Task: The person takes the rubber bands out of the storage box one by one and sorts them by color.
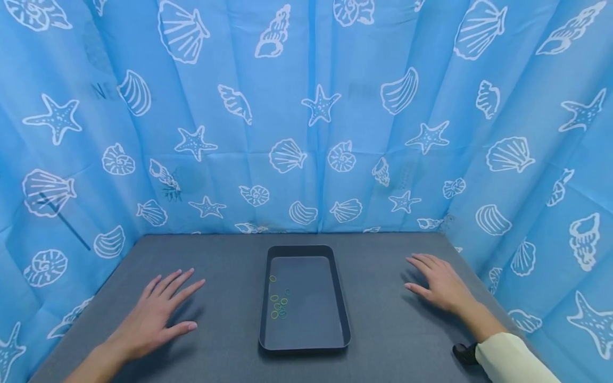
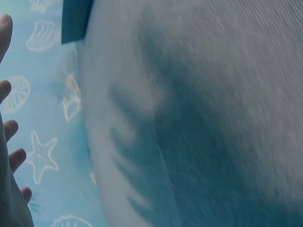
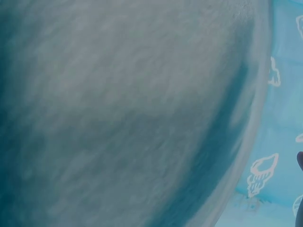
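Note:
A dark rectangular tray point(image 1: 306, 340) lies on the table, with several small yellow, green and teal rings point(image 1: 274, 298) grouped toward its left side. My left hand point(image 1: 155, 316) is spread left of the tray, palm down, holding nothing. On the other side, my right hand point(image 1: 439, 282) has its fingers extended above the table and is also holding nothing. In the left wrist view, fingertips of the left hand point(image 2: 12, 156) show at the left edge above the hand's shadow. Only a sliver of the right hand point(image 3: 299, 208) shows in the right wrist view.
The grey table point(image 1: 378, 319) extends around the tray on both sides. Blue curtains point(image 1: 306, 133) with white shells and starfish stand behind the table and along both sides. A dark wrist strap point(image 1: 465, 354) sits by the right sleeve point(image 1: 512, 357).

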`<state>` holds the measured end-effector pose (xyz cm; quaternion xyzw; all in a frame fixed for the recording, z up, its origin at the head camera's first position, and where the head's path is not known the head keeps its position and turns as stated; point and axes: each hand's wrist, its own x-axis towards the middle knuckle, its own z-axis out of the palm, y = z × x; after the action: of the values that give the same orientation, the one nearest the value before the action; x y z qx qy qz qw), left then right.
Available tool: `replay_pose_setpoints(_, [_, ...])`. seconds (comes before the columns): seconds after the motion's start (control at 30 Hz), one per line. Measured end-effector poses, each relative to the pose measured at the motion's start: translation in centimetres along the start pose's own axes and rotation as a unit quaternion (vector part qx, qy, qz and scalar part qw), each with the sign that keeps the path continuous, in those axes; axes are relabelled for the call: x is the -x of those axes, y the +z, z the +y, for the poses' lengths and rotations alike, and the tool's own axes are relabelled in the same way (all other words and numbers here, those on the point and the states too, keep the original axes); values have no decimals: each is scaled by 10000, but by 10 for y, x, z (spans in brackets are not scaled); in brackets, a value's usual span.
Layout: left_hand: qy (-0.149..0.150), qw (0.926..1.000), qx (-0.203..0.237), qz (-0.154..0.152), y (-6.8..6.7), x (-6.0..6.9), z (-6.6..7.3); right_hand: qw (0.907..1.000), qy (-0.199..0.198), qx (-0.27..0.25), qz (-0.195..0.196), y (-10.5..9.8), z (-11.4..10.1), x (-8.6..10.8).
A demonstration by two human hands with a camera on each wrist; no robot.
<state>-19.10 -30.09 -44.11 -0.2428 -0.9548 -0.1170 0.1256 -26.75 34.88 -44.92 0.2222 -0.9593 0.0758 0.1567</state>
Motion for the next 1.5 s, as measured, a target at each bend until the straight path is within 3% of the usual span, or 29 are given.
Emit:
replay_pose_setpoints(0.33, [13, 9988, 475, -75, 4, -16, 26, 9996, -257, 65, 138, 6, -14, -20])
replay_pose_setpoints(0.53, [-156, 9973, 704, -124, 9, -27, 40, 9979, -415, 38, 492, 8, -25, -35])
replay_pose_setpoints(0.83, [-540, 9910, 1215, -138, 17, -41, 57, 9961, -219, -299, 798, 17, -43, -53])
replay_pose_setpoints(1.07, [-848, 9762, 1979, -261, 22, -50, 68, 9931, -224, -569, 1000, 25, -59, -63])
replay_pose_setpoints(1.5, [-1159, 9287, 3508, -318, 47, -69, 80, 9759, 3, -1652, 1423, 30, -95, -81])
